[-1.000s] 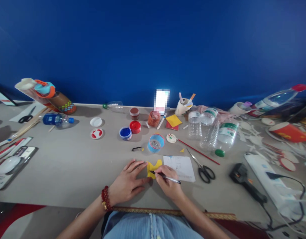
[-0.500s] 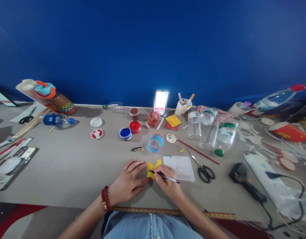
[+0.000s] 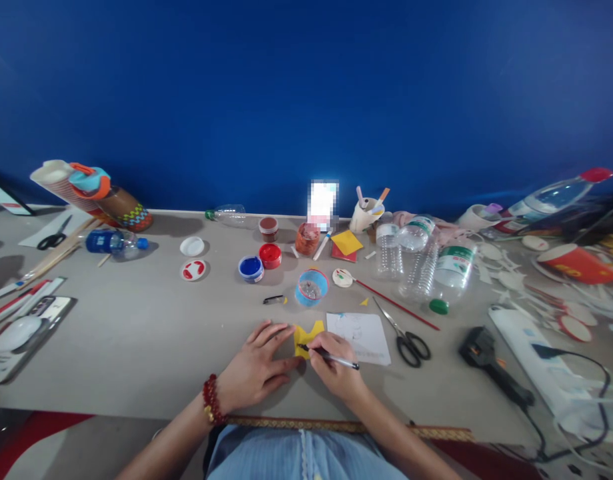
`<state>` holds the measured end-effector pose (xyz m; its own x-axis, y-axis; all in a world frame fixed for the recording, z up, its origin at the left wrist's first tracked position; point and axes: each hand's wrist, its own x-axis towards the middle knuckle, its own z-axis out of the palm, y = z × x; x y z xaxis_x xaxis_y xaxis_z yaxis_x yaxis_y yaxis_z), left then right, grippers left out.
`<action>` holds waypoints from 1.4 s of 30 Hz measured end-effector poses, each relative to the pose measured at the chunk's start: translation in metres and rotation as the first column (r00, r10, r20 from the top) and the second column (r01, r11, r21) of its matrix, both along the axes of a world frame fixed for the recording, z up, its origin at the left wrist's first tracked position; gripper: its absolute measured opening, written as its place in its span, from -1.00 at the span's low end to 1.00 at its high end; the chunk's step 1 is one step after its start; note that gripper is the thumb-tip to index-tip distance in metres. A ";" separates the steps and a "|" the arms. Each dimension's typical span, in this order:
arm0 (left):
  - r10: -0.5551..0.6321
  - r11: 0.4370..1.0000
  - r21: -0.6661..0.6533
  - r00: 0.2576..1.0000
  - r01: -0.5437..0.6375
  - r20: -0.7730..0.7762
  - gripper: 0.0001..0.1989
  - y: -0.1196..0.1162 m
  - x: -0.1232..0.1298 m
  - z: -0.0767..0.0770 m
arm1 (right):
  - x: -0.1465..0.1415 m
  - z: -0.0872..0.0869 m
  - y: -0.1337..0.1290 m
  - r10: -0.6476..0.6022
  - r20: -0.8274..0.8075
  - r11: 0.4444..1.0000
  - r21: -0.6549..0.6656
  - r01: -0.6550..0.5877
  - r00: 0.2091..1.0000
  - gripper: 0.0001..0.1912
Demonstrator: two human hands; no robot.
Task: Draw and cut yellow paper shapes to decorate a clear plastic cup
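Observation:
A yellow paper piece (image 3: 314, 331) with a notched top edge lies flat on the table in front of me. My left hand (image 3: 260, 360) rests with fingers spread, its fingertips on the paper's left side. Pinched in my right hand (image 3: 339, 377) is a pen (image 3: 340, 361), its dark tip on the paper. The right hand also overlaps the lower left of a white sheet with faint line drawings (image 3: 364, 337). Just beyond the yellow paper stands a blue cup (image 3: 322, 295) with clear contents. A pen cap (image 3: 274, 300) lies left of the cup.
Scissors (image 3: 410, 347) lie right of the sheet, near a long red brush (image 3: 396, 304). Open blue paint (image 3: 250, 268) and red paint (image 3: 270, 255) stand beyond. Plastic bottles (image 3: 454, 267), a black scanner (image 3: 491, 367) and a power strip (image 3: 529, 373) crowd the right.
The pen tip has shifted slightly left and down across the yellow paper, with my right hand following a little. My left hand keeps its place.

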<state>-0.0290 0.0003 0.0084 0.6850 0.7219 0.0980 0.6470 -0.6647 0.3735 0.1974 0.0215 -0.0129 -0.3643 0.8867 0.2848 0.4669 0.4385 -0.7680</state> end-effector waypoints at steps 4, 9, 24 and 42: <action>-0.004 1.000 0.002 1.000 0.004 0.003 -0.57 0.000 0.000 -0.001 | 0.001 -0.001 0.000 0.012 0.010 1.000 -0.004 -0.012 1.000 -0.88; -0.006 1.000 0.004 1.000 0.006 0.005 -0.57 0.001 -0.001 -0.001 | 0.000 -0.001 -0.001 0.014 0.004 1.000 0.006 -0.014 1.000 -0.88; -0.007 1.000 -0.006 1.000 0.007 -0.001 -0.57 0.001 -0.001 0.000 | 0.003 0.000 -0.003 0.002 -0.051 1.000 0.015 -0.001 0.999 -0.86; -0.001 1.000 0.016 1.000 0.001 -0.006 -0.57 0.000 0.000 0.002 | 0.001 -0.003 0.000 -0.040 0.014 0.999 0.011 0.040 0.999 -0.88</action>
